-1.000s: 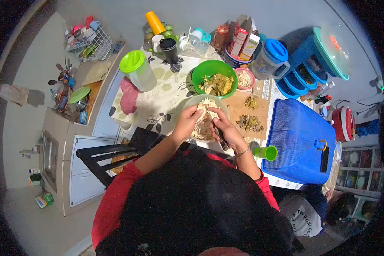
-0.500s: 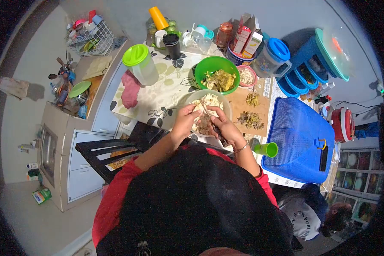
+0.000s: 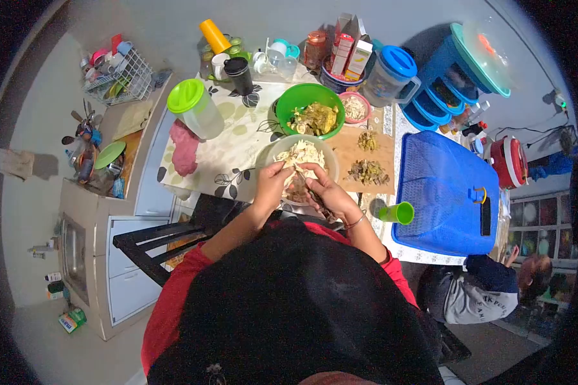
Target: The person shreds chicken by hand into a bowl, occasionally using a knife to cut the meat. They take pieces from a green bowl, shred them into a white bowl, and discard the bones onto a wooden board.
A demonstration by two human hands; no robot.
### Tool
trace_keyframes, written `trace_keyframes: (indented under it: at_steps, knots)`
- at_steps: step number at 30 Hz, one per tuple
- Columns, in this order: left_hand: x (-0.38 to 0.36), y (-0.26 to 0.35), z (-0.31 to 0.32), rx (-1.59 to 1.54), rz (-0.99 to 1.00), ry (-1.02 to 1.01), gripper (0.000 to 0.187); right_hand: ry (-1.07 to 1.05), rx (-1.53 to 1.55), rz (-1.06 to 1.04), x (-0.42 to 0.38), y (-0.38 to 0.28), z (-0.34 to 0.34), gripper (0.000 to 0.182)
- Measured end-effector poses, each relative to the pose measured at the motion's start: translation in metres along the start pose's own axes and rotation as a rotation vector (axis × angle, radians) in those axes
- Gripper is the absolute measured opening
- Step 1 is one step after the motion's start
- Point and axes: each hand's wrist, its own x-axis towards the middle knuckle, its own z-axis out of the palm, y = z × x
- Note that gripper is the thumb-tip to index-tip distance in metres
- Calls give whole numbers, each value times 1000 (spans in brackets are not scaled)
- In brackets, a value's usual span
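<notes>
My left hand (image 3: 271, 187) is closed in a pinch over a translucent white bowl (image 3: 333, 160), on a small pale piece of food whose kind I cannot make out. In my right hand (image 3: 331, 194) is a small knife (image 3: 325, 212), its dark handle in the palm and its blade close to the left fingertips. Pale shredded pieces (image 3: 302, 153) fill the bowl's far side, and browner ones show beneath the hands. Just beyond stands a green bowl (image 3: 285, 102) with yellow-brown peelings (image 3: 316, 119). A pink bowl (image 3: 367, 110) of pale bits sits to its right.
Small heaps of scraps (image 3: 368, 172) lie on brown paper (image 3: 384, 149). A green cup (image 3: 401, 213) and a large blue mesh cover (image 3: 440, 186) are at right. A lidded pitcher (image 3: 202, 115), pink cloth (image 3: 183, 149) and black chair (image 3: 154, 234) are at left. Another person (image 3: 478, 298) is at lower right.
The view has shifted, so the table things appear further left. Both hands keep their place over the white bowl. The other person at lower right has shifted, with a raised hand now showing.
</notes>
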Motion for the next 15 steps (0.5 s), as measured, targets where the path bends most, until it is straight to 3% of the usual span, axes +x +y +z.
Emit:
trace_keyframes:
  at_steps: [4, 8, 11, 15]
  knots:
    - [1, 1, 1, -56, 4, 16, 16, 72, -199, 1, 3, 0, 2, 34]
    - [7, -8, -2, -149, -47, 3, 17, 140, 28, 84, 1, -11, 6, 32]
    - [9, -11, -2, -155, -14, 22, 15, 6, -91, 2, 6, -1, 4, 33]
    - [12, -8, -4, -174, 3, 6, 14, 20, 34, -12, 3, -16, 9, 33]
